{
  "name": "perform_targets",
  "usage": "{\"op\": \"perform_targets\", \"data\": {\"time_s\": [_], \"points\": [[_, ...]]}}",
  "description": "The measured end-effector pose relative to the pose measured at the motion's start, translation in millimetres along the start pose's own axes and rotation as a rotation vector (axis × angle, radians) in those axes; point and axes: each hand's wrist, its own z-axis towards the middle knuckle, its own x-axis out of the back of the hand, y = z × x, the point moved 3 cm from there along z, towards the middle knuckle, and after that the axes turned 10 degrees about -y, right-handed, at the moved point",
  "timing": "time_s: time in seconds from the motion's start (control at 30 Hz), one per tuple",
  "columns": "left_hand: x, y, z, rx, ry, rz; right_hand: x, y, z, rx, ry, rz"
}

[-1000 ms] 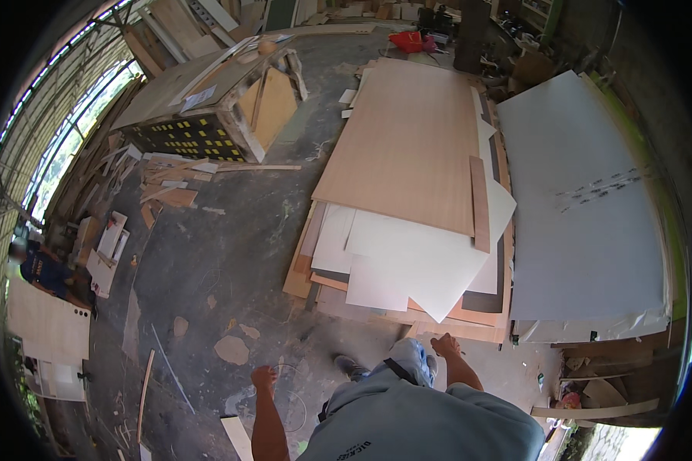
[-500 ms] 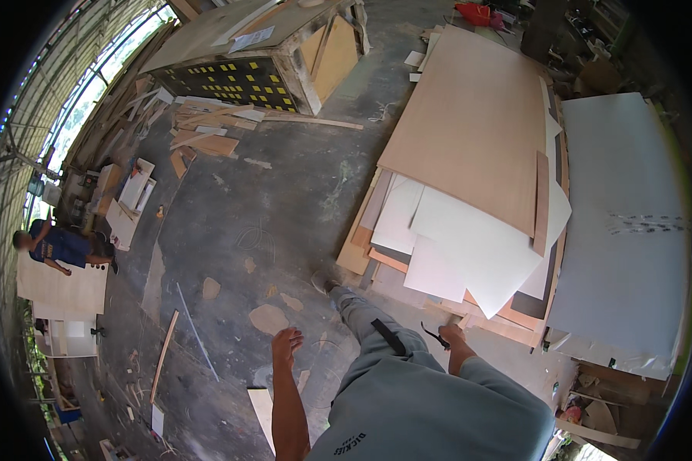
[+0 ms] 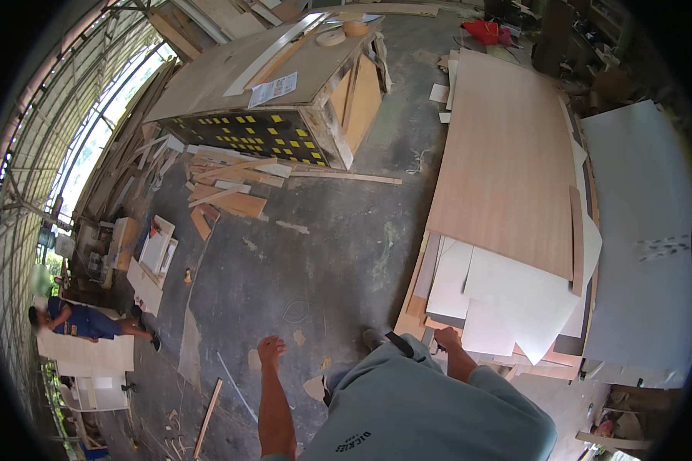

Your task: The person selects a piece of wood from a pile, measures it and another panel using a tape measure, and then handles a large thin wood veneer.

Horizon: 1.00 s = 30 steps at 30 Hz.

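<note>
White sheets (image 3: 515, 300) near right grip (image 3: 448, 339)

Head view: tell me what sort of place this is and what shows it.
Probably a woodworking shop: a stack of large sheets, wooden offcuts heaped on the floor, and a bulky bench with paper on top.

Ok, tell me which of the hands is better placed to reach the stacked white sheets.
Likely the right hand: it appears nearer the white sheets, though whether it holds anything is unclear. The left hand is farther off, out over the grey floor.
</note>
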Motion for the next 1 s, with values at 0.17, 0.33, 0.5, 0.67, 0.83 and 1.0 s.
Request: {"op": "perform_targets", "data": {"time_s": [0.17, 0.33, 0.5, 0.67, 0.83, 1.0], "points": [[57, -32, 70, 0.175, -0.056, 0.113, 5, -144, 75, 0.431, 0.157, -0.115], [58, -49, 93, 0.531, -0.299, 0.324, 57, -224, 73, 0.291, 0.179, 0.129], [87, 15, 247, -0.201, -0.758, 1.047, 90, -276, 117, 0.143, 0.221, 0.221], [-78, 184, 411, 0.52, -0.232, 0.411, 127, -237, 140, -0.047, 0.356, 0.469], [-288, 444, 581, -0.25, -0.522, 0.806, 163, -309, 122, -0.182, 0.218, 0.734], [-571, 613, 572, -0.433, -0.832, 0.645, 170, -303, 168, -0.359, 0.156, 0.965]]}}
